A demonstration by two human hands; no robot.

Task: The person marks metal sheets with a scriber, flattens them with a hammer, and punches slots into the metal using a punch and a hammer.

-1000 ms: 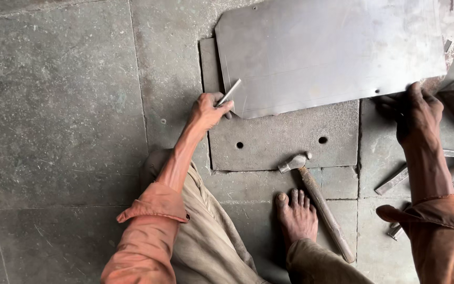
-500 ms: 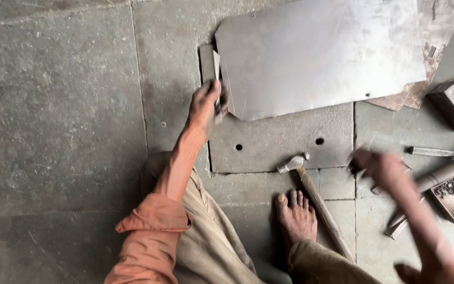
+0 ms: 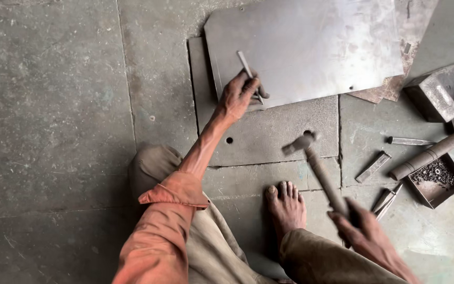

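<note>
- The left hand (image 3: 240, 97) is closed around a thin metal punch (image 3: 249, 73), a slim grey rod held slanting, its lower end hidden in the fingers and its upper end pointing toward the far side of the floor.
- The punch sits over the near left corner of a thin metal sheet (image 3: 311, 44), dull grey, smooth, with a faint sheen and small holes near its edges.
- The sheet lies partly on a thick steel plate (image 3: 285, 129), darker and rougher, with two round holes along its near part; the plate rests flat on the floor (image 3: 53, 105).
- The right hand (image 3: 363, 231) is wrapped tight on the wooden handle of a hammer (image 3: 316, 168); the small grey head hangs above the near right corner of the plate.
- A bare foot (image 3: 286, 208) rests on the floor just near of the plate, between the two arms.
- The floor is grey stone slabs with worn, stained joints.
- To the right lie a steel block (image 3: 433, 94), a loose chisel (image 3: 408, 141), a flat bar (image 3: 372, 166), a long pipe (image 3: 434, 151) and a small square tray (image 3: 440, 181) holding dark small parts.
</note>
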